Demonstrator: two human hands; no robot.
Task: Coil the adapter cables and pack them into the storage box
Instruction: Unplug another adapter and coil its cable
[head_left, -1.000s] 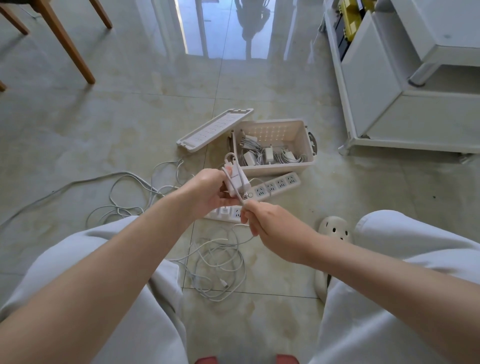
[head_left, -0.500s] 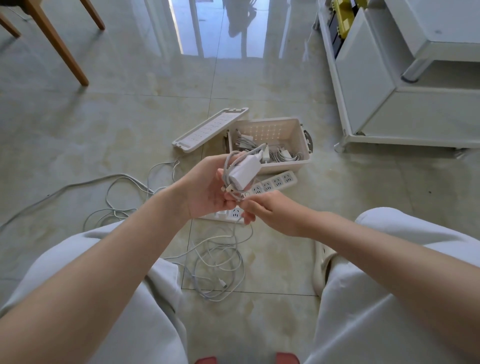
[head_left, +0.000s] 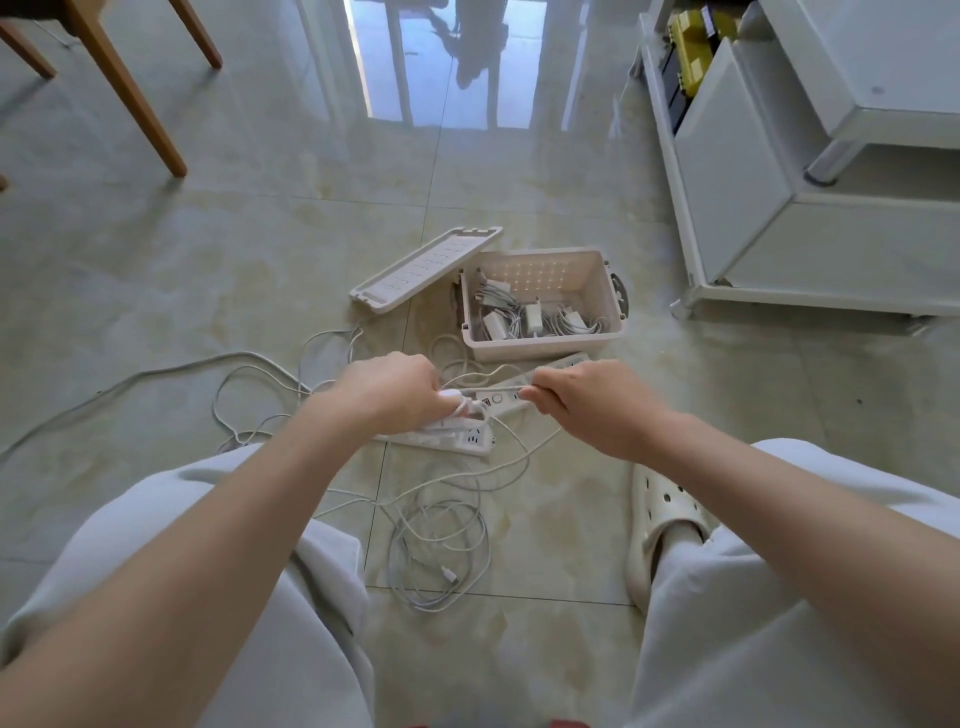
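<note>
My left hand (head_left: 395, 391) grips a white adapter with its coiled cable (head_left: 460, 410), mostly hidden under the fingers. My right hand (head_left: 587, 402) pinches the free end of that cable, and a short stretch of it (head_left: 501, 387) runs taut between both hands. The open beige storage box (head_left: 545, 349) stands on the floor just beyond my hands, with several coiled white adapters (head_left: 535, 317) inside. Its lid (head_left: 426, 267) lies to the box's left. A loose tangle of white cable (head_left: 441, 540) lies on the floor between my knees.
Two white power strips (head_left: 467, 441) lie on the tile under my hands. More white cable (head_left: 249, 384) trails off left. Wooden chair legs (head_left: 130, 98) stand at far left, a white cabinet (head_left: 779, 208) at right. My slipper (head_left: 662, 506) is by my right knee.
My hands have dropped lower and moved apart. The left hand has turned palm down over the adapter, and the right hand has drawn the cable end out to the right.
</note>
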